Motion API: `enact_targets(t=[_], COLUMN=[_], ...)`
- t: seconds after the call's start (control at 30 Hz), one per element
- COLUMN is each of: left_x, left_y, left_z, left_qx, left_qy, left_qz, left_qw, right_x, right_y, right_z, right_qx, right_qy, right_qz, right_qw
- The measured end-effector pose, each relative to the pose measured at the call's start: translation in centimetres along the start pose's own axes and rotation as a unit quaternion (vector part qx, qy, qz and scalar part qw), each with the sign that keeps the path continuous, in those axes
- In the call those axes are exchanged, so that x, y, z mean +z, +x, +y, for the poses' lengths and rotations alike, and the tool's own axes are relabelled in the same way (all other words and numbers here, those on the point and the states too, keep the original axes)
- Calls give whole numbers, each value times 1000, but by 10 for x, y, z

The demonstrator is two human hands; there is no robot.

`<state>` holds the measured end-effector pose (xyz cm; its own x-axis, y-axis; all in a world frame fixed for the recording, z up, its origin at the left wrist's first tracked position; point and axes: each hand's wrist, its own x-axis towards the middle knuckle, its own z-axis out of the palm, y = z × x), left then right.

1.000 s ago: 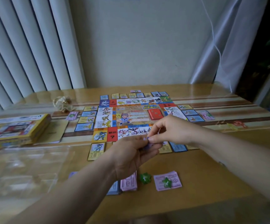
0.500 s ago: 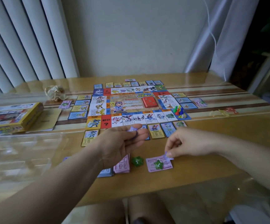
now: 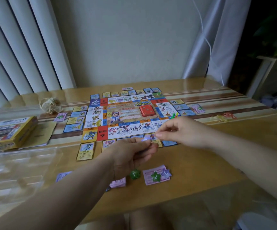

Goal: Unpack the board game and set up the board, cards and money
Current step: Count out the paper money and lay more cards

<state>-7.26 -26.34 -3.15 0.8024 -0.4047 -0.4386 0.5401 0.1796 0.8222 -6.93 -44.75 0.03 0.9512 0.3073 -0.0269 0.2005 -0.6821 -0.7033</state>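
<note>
**Meeting at the board's near edge, token in hand**

Grips one small purple star token (image 3: 145, 138) in the curled fingers of the left hand (image 3: 134, 156), right above the near row of the board (image 3: 126, 117). Holds the right hand (image 3: 176, 131) just beside it, thumb and forefinger pinched together at the token's rim. Impossible to tell whether pinching the token or only touching it.

Now nearer than the hands, on the table (image 3: 200, 163), count three more stars. One loose green star (image 3: 135, 174) just below the left hand. Then one stacked green star (image 3: 155, 176) and one lilac star (image 3: 166, 173), both on top of one pink money stack (image 3: 148, 180) below the right fingertips. One more folded money stack (image 3: 118, 183) tucked beside the left wrist, and one lilac note (image 3: 63, 175) left of the left forearm.

Beyond the hands: one red card deck (image 3: 147, 111) on the board's middle, and one clump of coloured pawns (image 3: 174, 115) just past the right knuckles. Left of the left hand and further off, four cards (image 3: 78, 114) in a column along the board. Beyond the right hand, slightly to its right, three cards (image 3: 181, 107) likewise. Far left, one yellow box (image 3: 10, 131), with one clear tray (image 3: 18, 171) nearer than it.
</note>
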Motion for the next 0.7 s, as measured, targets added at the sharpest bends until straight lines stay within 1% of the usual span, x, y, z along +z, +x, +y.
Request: enact_targets(t=[0.1, 0.17, 0.33, 0.43, 0.47, 0.53, 0.6, 0.63, 0.7], left_x=[15, 21, 38, 52, 55, 59, 62, 63, 65], left_y=[11, 22, 51, 73, 80, 95, 106, 110, 118], left_z=[3, 7, 22, 35, 41, 50, 58, 60, 61], left_qx=[-5, -5, -12, -18, -19, -26, -34, -39, -41], left_qy=[15, 15, 22, 6, -9, -51, -81, -91, -96], left_qz=[-15, -11, -16, -20, -23, -26, -38, -46, -57], left_qw=[1000, 1000, 1000, 1000, 1000, 998, 995, 994, 993], right_x=[-5, -7, -24, -41, -50, -73, -97, -107, -119], right_y=[9, 14, 30, 42, 48, 63, 81, 89, 102], right_z=[-2, 2, 23, 39, 49, 77, 114, 131, 161], right_qx=[18, 29, 45, 49, 61, 92, 131, 155, 197], right_qy=[11, 41, 78, 101, 120, 135, 94, 58, -14], right_qz=[-30, -17, 47, 73, 90, 164, 246, 272, 287], right_qw=[999, 999, 995, 991, 987, 973, 956, 948, 938])
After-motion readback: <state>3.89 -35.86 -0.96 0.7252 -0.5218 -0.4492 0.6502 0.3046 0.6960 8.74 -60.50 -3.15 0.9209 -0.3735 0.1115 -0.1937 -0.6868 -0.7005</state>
